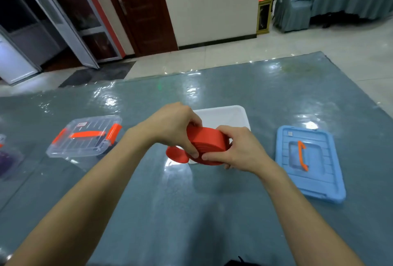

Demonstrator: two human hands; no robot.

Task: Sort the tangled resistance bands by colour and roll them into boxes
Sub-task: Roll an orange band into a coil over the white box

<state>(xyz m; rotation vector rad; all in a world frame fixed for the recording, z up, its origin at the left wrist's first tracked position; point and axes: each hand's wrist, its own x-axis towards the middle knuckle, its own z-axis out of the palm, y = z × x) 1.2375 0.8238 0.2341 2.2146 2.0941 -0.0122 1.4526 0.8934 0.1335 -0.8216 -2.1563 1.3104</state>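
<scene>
A red resistance band is wound into a thick flat roll, held in the air above the near edge of a white open box. My left hand grips the roll from the left and top, fingers curled over it. My right hand grips it from the right, thumb pressed on the coil's face. A loose loop of the band hangs out at the lower left of the roll.
A clear lidded box with orange clips and handle stands to the left. A blue lid with an orange handle lies to the right. Another clear box holding something purple shows at the far left edge. All rest on a shiny grey-blue mat.
</scene>
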